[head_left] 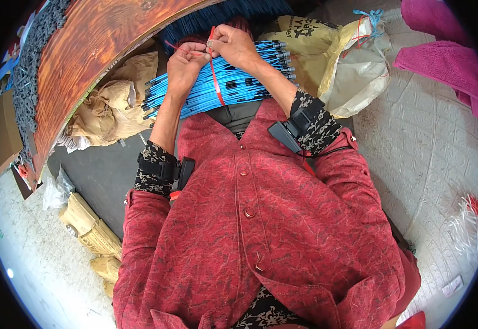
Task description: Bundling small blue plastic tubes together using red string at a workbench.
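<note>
Across my lap lies a bundle of thin bright-blue rods (195, 100) with dark end pieces; their exact kind I cannot make out. A red plastic strap (217, 88) runs around the middle of the bundle. Above its far side, my left hand (184, 66) pinches one end of the strap between thumb and fingers. Close beside it, my right hand (235, 48) is closed on the other end, which sticks up past the fingers. The two hands nearly touch where the ends meet, and the fingers partly hide that spot.
A wooden table (74, 60) with a curved edge stands at the left. Crumpled brown paper (107, 109) lies beneath it. An open woven sack (354, 77) is at the far right, near magenta towels (441, 68). White and red strips (469, 230) lie on the right floor.
</note>
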Demonstrator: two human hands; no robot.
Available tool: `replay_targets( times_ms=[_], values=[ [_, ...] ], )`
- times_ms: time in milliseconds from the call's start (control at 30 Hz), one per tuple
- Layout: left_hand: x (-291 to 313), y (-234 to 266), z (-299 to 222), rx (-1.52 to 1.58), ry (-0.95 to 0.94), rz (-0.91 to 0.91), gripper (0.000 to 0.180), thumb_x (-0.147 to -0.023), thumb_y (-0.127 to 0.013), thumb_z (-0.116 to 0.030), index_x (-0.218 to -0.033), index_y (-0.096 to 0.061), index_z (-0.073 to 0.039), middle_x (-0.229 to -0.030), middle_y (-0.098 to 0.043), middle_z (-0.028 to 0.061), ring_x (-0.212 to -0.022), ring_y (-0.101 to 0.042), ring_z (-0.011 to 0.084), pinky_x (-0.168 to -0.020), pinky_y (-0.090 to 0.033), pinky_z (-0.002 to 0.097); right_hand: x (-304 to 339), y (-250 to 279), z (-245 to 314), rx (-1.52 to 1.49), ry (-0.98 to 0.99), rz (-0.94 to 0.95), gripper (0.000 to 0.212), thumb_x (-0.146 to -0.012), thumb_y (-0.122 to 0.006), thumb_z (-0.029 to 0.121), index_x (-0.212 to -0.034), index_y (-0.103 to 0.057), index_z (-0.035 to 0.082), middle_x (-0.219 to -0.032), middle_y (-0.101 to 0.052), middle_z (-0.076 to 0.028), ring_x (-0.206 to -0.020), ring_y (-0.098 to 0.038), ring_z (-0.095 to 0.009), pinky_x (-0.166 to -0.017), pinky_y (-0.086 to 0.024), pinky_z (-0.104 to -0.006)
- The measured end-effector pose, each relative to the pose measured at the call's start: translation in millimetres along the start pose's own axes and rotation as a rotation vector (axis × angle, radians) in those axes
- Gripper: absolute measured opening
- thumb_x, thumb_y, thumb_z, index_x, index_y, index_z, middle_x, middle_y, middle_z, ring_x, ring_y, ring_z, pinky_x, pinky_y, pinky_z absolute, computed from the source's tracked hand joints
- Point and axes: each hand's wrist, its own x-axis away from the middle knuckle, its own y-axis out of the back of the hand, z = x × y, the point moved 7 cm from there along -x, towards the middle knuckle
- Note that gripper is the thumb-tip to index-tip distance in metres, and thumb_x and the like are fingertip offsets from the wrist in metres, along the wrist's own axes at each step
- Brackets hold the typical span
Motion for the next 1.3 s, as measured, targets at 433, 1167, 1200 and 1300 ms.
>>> replay_targets(
  times_ms=[433, 1167, 1200, 1300],
  values=[
    [10, 9, -16, 0.094, -0.118, -0.055, 0.033, -0.105, -0.058, -0.029, -0.102, -0.072, 0.001, -0.088, -0.075, 0.0043, -0.076, -0.057, 0.0066, -0.073, -0.047, 0.0217, -20, -2, -17, 0.026, -0.134, -0.010, 0.015, -0.095, -0.064, 0.025, -0.091, -0.066, 0.011, -0.078, -0.076, 0.001, -0.074, -0.072, -0.013, -0.070, -0.052, -0.0319],
    [0, 5, -4, -0.014, 0.020, -0.023, 0.027, -0.100, -0.066, -0.026, -0.094, -0.076, -0.002, -0.085, -0.074, 0.0021, -0.073, -0.059, 0.0064, -0.070, -0.049, 0.0232, 0, 4, 19, -0.084, 0.145, -0.133, 0.025, -0.087, -0.074, 0.028, -0.098, -0.075, 0.006, -0.091, -0.075, -0.006, -0.082, -0.071, -0.016, -0.072, -0.055, -0.0310],
    [0, 5, -4, -0.013, 0.021, -0.023, 0.027, -0.100, -0.066, -0.026, -0.094, -0.076, -0.002, -0.085, -0.074, 0.0021, -0.073, -0.059, 0.0064, -0.070, -0.049, 0.0232, 2, 5, 21, -0.120, 0.179, -0.132, 0.027, -0.086, -0.075, 0.031, -0.099, -0.075, 0.007, -0.093, -0.076, -0.007, -0.083, -0.072, -0.017, -0.073, -0.055, -0.0318],
    [1, 8, -2, -0.047, 0.017, -0.046, 0.024, -0.099, -0.067, -0.023, -0.092, -0.077, -0.002, -0.082, -0.073, 0.0015, -0.071, -0.059, 0.0058, -0.068, -0.048, 0.0228, 5, -10, 23, 0.074, 0.176, -0.045, 0.033, -0.085, -0.075, 0.038, -0.098, -0.075, 0.008, -0.093, -0.076, -0.006, -0.083, -0.072, -0.018, -0.073, -0.055, -0.0329]
  ],
)
